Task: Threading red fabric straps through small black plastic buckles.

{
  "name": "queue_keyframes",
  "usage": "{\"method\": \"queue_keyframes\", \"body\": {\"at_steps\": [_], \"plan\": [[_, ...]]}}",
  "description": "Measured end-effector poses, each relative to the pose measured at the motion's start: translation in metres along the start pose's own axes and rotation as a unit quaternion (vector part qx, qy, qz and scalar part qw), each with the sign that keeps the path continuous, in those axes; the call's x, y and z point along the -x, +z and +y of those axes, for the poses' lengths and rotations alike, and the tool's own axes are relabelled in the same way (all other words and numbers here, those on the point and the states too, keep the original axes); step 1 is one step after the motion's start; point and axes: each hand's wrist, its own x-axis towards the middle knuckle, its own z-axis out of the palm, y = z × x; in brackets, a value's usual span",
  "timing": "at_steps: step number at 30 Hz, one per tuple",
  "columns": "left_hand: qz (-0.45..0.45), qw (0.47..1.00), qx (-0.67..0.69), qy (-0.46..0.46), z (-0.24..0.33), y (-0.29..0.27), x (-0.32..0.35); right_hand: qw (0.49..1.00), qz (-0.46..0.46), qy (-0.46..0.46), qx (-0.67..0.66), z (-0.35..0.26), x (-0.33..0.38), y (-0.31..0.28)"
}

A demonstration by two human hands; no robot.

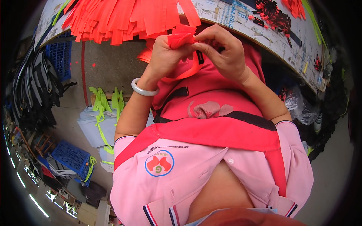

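My left hand (169, 52), with a white bangle (144, 87) on its wrist, is closed around a folded bright orange strap (181, 35). Against the strap's edge, the thumb and fingertips of my right hand (222, 52) are pinched together; any small part between them is hidden. Below the hands, a loop of orange strap (185, 74) hangs over my red apron (222, 94). A small black buckle (200, 57) shows on that loop, between the two hands. Just beyond my left hand, many orange straps (120, 19) drape over the table edge.
The worktable (226, 17) runs across the far side. On its right lies a pile of small black and orange pieces (272, 17). Grey and black straps (36, 81) hang at left, beside a blue crate (59, 56). Another blue crate (71, 158) stands on the floor.
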Motion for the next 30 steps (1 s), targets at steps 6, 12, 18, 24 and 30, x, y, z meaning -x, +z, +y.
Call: {"method": "queue_keyframes", "body": {"at_steps": [6, 12, 18, 24, 30], "plan": [[0.078, 0.995, -0.038, 0.047, -0.001, 0.013, 0.003, 1.000, 0.001, 0.008, 0.010, -0.001, 0.000, 0.002], [0.097, 0.992, -0.028, 0.080, -0.007, 0.012, 0.003, 1.000, 0.021, -0.002, -0.023, 0.007, 0.001, 0.006], [0.012, 0.998, -0.053, 0.039, 0.002, 0.005, 0.005, 1.000, 0.006, -0.004, -0.016, 0.003, 0.004, 0.005], [0.104, 0.991, -0.027, 0.077, -0.009, 0.018, 0.005, 0.996, 0.030, 0.047, -0.067, 0.009, 0.008, 0.010], [0.104, 0.989, -0.039, 0.098, -0.006, 0.019, 0.003, 0.997, 0.032, 0.032, -0.064, 0.014, 0.006, 0.013]]}}
